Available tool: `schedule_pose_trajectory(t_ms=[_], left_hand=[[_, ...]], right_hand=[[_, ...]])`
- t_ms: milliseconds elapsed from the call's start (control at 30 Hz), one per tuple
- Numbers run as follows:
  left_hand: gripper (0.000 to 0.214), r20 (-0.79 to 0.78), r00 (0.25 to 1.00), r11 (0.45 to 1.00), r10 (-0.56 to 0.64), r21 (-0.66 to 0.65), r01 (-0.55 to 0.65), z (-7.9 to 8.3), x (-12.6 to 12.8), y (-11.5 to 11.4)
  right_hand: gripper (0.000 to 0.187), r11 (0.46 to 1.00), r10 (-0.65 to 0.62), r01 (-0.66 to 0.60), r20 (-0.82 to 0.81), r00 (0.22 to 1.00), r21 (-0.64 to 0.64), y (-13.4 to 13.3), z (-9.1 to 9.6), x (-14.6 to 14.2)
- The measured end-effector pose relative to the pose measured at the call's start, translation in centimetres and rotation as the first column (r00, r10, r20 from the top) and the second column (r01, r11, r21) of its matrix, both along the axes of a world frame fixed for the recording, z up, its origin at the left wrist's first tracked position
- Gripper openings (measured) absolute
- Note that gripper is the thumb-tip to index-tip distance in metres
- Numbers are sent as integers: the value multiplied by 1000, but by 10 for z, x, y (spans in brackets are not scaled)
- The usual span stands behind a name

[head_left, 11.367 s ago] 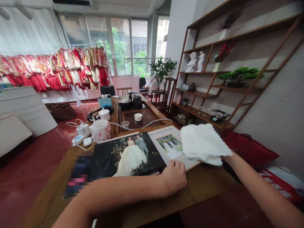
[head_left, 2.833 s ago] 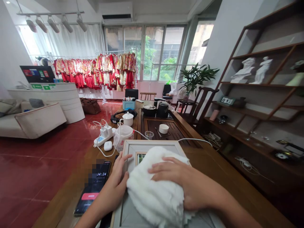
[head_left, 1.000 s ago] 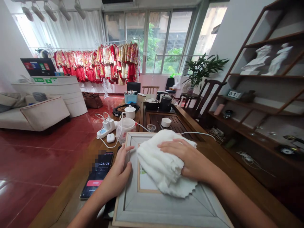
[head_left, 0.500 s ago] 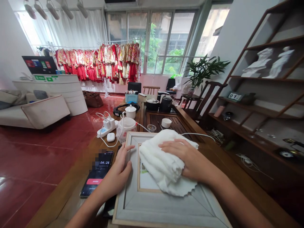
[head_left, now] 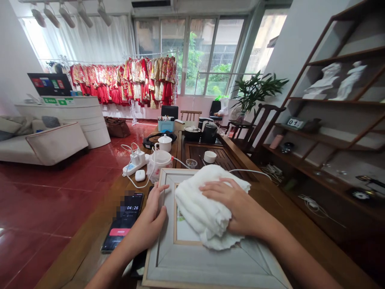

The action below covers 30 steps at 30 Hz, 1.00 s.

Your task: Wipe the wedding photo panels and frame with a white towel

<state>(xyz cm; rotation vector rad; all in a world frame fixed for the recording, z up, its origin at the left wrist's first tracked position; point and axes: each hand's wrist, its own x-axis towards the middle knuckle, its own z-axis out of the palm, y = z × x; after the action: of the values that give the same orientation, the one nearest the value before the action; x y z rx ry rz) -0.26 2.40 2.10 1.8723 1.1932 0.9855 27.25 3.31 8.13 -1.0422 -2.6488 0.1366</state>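
Right hand (head_left: pixel 237 212) lies palm-down on white cloth (head_left: pixel 198 208).

You're in a bridal-wear shop, by the look of it. Field signs: a long rail of red embroidered wedding gowns (head_left: pixel 144 82) before the windows, a white reception counter (head_left: pixel 60 112) under a display screen (head_left: pixel 49 84), a cream sofa (head_left: pixel 57 140), plaster figurines (head_left: pixel 349 82) on wooden shelving (head_left: pixel 331 102), and a wooden tea table (head_left: pixel 222 160) ahead of you.
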Motion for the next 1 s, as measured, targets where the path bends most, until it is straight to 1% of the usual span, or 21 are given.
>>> schedule_pose_trajectory(t_ms=[100,167,233,333,400,433,500,567,600,633,667,767,800,833,867,933,1000], left_hand=[[47,9,1000,1000,-4,-15,4,0,0,0],[47,18,1000,1000,-6,-14,7,0,0,0],[46,12,1000,1000,-10,-4,10,0,0,0],[46,-3,1000,1000,-9,-6,9,0,0,0],[46,-10,1000,1000,-11,-6,11,-1,0,1],[46,-11,1000,1000,-13,1,13,-2,0,1],[45,-10,1000,1000,-17,14,17,-3,0,1],[45,-4,1000,1000,-17,16,17,-3,-1,1],[45,-2,1000,1000,-16,14,16,-2,-1,1],[45,-4,1000,1000,-14,12,14,-2,-1,0],[45,-7,1000,1000,-12,10,12,-1,-1,0],[45,-23,1000,1000,-9,1,9,0,-1,0],[45,-28,1000,1000,-9,-1,9,-1,-1,0],[45,-30,999,1000,-10,1,10,-2,-1,1],[45,-32,999,1000,-11,6,11,-3,-2,1],[45,-30,999,1000,-14,18,15,-5,-2,2],[45,-24,1000,1000,-18,22,19,-6,-2,2]], right_hand=[[54,983,139,-134,34,990,-125,-16,8,-13],[51,973,168,-159,42,985,-167,-19,11,-15],[53,987,100,-94,44,994,-131,-14,10,-9],[60,998,-63,63,40,997,-13,-2,3,0],[64,994,-109,108,24,994,32,-2,0,-1],[65,996,-90,90,18,996,25,-4,-1,-3],[63,999,17,-16,16,1000,-42,-10,1,-10],[59,984,127,-124,15,992,-132,-15,4,-14],[56,978,146,-142,11,989,-155,-15,5,-13],[55,980,130,-127,9,992,-155,-14,6,-11],[54,987,86,-84,8,996,-133,-11,6,-8],[56,996,-82,82,4,997,-20,-4,4,0],[58,994,-111,111,4,994,9,-4,3,0],[60,994,-109,109,7,994,21,-6,2,-2],[61,997,-78,77,16,997,14,-9,2,-4],[62,999,32,-31,35,999,-36,-16,3,-12],[59,989,119,-115,38,992,-90,-21,5,-17]])
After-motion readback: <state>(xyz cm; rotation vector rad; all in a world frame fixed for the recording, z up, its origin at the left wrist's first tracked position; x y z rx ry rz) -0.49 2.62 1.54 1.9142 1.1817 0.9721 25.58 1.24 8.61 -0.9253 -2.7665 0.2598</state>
